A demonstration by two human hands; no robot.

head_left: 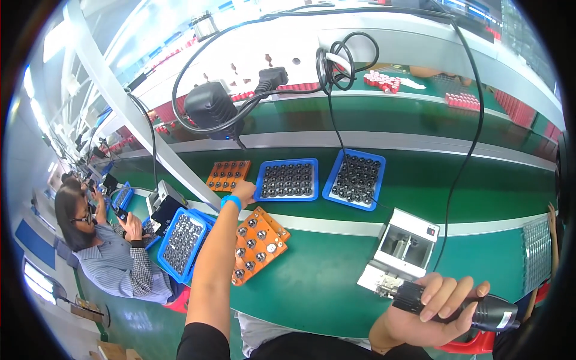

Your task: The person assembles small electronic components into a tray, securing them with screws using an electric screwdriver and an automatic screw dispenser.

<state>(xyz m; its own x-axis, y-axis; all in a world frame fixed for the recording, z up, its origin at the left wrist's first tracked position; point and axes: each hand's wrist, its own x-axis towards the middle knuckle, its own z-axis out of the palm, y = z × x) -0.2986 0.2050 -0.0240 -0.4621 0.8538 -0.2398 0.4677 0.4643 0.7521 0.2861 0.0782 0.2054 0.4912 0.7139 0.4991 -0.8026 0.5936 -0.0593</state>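
Up ahead, the left hand [243,192] reaches across the green surface [312,282] with fingers curled at the near edge of a far orange tray [227,174] of small dark parts — whether it grips anything I cannot tell. Meanwhile the right hand [429,312] is closed around a black cylindrical tool [462,306], held low just in front of a small white machine [403,249] — a second orange tray [259,245] lies beside the left forearm, between blue trays [180,243].

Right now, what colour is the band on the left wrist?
Bright blue wristband, seen in the head view.
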